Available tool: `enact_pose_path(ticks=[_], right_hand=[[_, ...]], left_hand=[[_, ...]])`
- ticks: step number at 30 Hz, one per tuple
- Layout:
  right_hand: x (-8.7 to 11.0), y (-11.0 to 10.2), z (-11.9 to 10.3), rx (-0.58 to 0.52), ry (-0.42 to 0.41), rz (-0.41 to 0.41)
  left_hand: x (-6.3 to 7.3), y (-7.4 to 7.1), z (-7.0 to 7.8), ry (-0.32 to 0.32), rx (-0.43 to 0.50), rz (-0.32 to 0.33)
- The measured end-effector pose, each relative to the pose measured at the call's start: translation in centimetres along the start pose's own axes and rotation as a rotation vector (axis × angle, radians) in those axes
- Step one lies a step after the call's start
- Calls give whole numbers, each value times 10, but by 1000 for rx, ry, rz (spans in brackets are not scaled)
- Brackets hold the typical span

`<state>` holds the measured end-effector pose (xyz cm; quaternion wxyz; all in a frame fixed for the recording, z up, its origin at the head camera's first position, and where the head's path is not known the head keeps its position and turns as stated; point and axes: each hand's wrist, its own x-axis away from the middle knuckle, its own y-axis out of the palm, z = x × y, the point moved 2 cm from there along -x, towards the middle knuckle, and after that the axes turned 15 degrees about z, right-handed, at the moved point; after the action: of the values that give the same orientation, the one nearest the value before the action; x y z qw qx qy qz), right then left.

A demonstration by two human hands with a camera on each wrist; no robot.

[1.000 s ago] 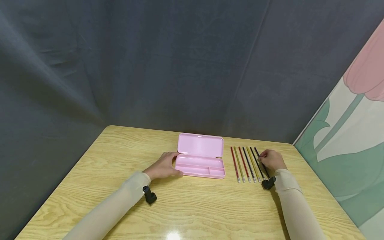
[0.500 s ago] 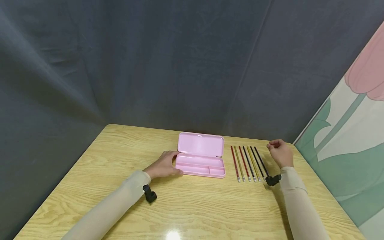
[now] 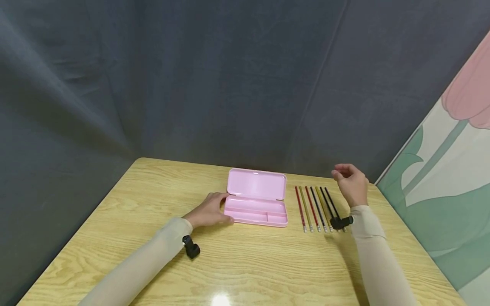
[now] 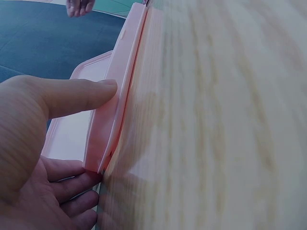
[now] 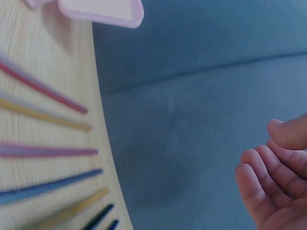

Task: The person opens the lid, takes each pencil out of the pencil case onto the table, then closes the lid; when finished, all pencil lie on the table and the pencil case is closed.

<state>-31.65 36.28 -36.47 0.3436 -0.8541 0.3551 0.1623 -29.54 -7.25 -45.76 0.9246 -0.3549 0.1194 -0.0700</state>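
A pink pencil case point(image 3: 245, 204) lies with its lid point(image 3: 256, 183) raised back and its divided base bare inside. My left hand point(image 3: 208, 211) holds the case at its left end. In the left wrist view the thumb rests on the front wall and the fingers bend about the near end. To the right of the case several pencils point(image 3: 309, 208), red, yellow and dark, lie side by side, erasers toward me. Above their far ends my right hand point(image 3: 351, 182) hovers with fingers loosely bent and nothing in them; the right wrist view shows its bare palm.
The wooden table point(image 3: 183, 178) ends just behind the case and pencils. A dark curtain point(image 3: 229, 85) hangs along the back, and a flower-patterned panel point(image 3: 451, 178) stands at the right. Wrist cameras sit on both sleeves.
My right hand has let go of the rightmost dark pencil, lifted away to the far right, then shifted somewhat left and higher. The left hand stays on the case.
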Motion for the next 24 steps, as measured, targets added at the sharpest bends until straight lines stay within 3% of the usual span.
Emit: enact_pose_path(ticks=[15,24], right_hand=[[20,30,-37,-91,-102,-60],[35,44,-69,-178,-181,-114]], left_hand=[[1,2,2,2,-3,-2],[-1,4,1,7,2,1]])
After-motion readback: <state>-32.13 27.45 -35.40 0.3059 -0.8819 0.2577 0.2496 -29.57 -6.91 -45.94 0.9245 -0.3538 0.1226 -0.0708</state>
